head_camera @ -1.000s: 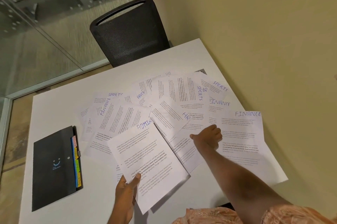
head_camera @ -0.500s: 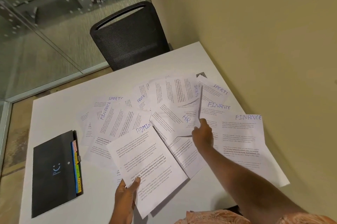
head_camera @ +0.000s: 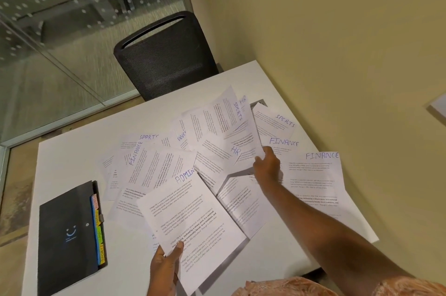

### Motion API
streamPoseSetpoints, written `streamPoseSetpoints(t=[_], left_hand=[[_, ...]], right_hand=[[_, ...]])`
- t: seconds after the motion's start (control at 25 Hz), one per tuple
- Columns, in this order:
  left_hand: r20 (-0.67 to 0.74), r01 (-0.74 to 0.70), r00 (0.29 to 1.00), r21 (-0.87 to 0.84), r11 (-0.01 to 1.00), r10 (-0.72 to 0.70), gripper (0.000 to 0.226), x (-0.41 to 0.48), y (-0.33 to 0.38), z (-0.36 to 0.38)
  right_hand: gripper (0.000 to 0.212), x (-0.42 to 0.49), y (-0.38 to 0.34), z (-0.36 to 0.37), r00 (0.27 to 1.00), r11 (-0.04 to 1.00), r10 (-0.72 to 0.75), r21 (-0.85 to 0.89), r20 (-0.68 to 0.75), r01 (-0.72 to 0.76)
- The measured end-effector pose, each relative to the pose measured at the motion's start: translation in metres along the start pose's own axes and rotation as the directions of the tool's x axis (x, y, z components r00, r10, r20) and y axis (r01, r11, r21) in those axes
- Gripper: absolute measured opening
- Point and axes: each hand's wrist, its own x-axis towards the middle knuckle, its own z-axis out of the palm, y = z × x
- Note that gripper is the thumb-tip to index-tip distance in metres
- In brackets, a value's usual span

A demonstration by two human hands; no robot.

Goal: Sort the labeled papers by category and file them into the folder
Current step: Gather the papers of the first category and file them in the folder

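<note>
Head view: I see loose papers [head_camera: 154, 170] fanned right of the folder [head_camera: 67, 235].
Change: right hand [head_camera: 266, 166] has peeled the SPORTS sheet [head_camera: 222, 122] higher, pinching its edge; FINANCE sheet [head_camera: 283, 142] uncovered. I judge it's hunting a match.
Left hand [head_camera: 165, 269]: grips ADMIN sheet [head_camera: 193, 218], right of folder.
Folder: shut, coloured tabs [head_camera: 97, 225] showing; contents hidden.

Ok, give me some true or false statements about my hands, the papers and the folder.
1. The left hand holds the ADMIN sheet. True.
2. The right hand is empty. False: it pinches the edge of a raised sheet.
3. The folder lies open. False: it is closed, beside the papers.
4. A FINANCE sheet lies right of the right hand. True.
</note>
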Motion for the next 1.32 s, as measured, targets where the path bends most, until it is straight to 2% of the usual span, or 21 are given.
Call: streamPoseSetpoints(t=[0.16,0.36,0.56,0.64,0.76,0.88,1.0,1.08,1.2,1.32], left_hand=[[-0.001,-0.004,1.000,0.048,0.999,0.004,0.042,0.001,-0.003,-0.002],[0.003,0.002,1.000,0.051,0.999,-0.002,0.046,0.005,-0.011,-0.008],[0.002,0.007,1.000,0.038,0.999,-0.007,0.044,0.007,-0.017,-0.017],[0.010,0.008,1.000,0.046,0.999,-0.008,0.044,0.005,-0.019,-0.019],[0.008,0.008,1.000,0.047,0.999,-0.008,0.046,0.004,-0.023,-0.023],[-0.005,0.011,1.000,0.029,1.000,-0.011,0.043,0.000,-0.025,-0.028],[-0.029,0.006,1.000,0.016,1.000,-0.006,0.043,-0.007,-0.028,-0.034],[-0.042,0.007,0.999,0.001,1.000,-0.007,0.043,-0.012,-0.032,-0.041],[-0.059,0.016,0.998,-0.003,1.000,-0.016,0.044,-0.015,-0.037,-0.051],[-0.069,0.014,0.998,-0.011,1.000,-0.014,0.043,-0.015,-0.039,-0.056]], right_hand=[[0.034,0.016,0.027,-0.045,0.991,0.991,0.115,0.075,-0.075,-0.109],[0.040,0.044,0.081,-0.098,0.968,0.989,0.144,0.058,-0.207,-0.135],[0.063,0.042,0.109,-0.114,0.942,0.946,0.080,-0.274,-0.324,-0.175],[0.073,0.020,0.111,-0.100,0.963,0.930,0.017,-0.351,-0.269,-0.114],[0.086,-0.024,0.121,-0.063,0.997,0.900,-0.073,-0.431,-0.009,0.062],[0.101,-0.064,0.128,-0.021,0.974,0.824,-0.043,-0.544,0.220,0.159],[0.117,-0.087,0.126,0.010,0.972,0.757,0.027,-0.640,0.233,0.133],[0.119,-0.092,0.122,0.020,0.974,0.737,0.034,-0.663,0.224,0.127],[0.108,-0.095,0.119,0.029,0.973,0.744,0.017,-0.653,0.232,0.143],[0.067,-0.095,0.117,0.031,0.982,0.824,0.026,-0.560,0.190,0.086]])
